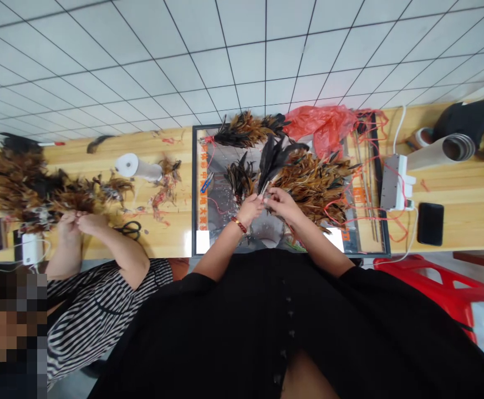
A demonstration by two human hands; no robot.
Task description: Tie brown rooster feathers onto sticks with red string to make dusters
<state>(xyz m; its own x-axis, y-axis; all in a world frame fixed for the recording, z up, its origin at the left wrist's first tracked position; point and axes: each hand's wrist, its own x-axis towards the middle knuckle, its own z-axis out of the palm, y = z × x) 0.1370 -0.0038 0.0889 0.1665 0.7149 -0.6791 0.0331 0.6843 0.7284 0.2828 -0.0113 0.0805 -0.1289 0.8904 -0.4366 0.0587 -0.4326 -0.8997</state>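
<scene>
Several long black feathers (273, 160) stand fanned out with their pale quills down in my left hand (251, 209), whose fingers are closed around the quill ends. My right hand (283, 204) is at the same quills, its thumb and forefinger bent close together; whether it pinches a quill is too small to make out. Just right of the hands lies a big pile of brown feathers (316, 188). A smaller dark feather bunch (240, 178) rests left of them. Behind, a brown and black feather bundle (245, 130) lies along the far edge of the framed board (194, 194).
A red plastic bag (320, 127) lies behind the pile. Blue-handled cutter (207, 183), power strip (393, 183), phone (430, 223) and rolled sheet (437, 152) are around. At left, a co-worker's hands (77, 221) work at feathers near a white thread spool (137, 167) and scissors (130, 229).
</scene>
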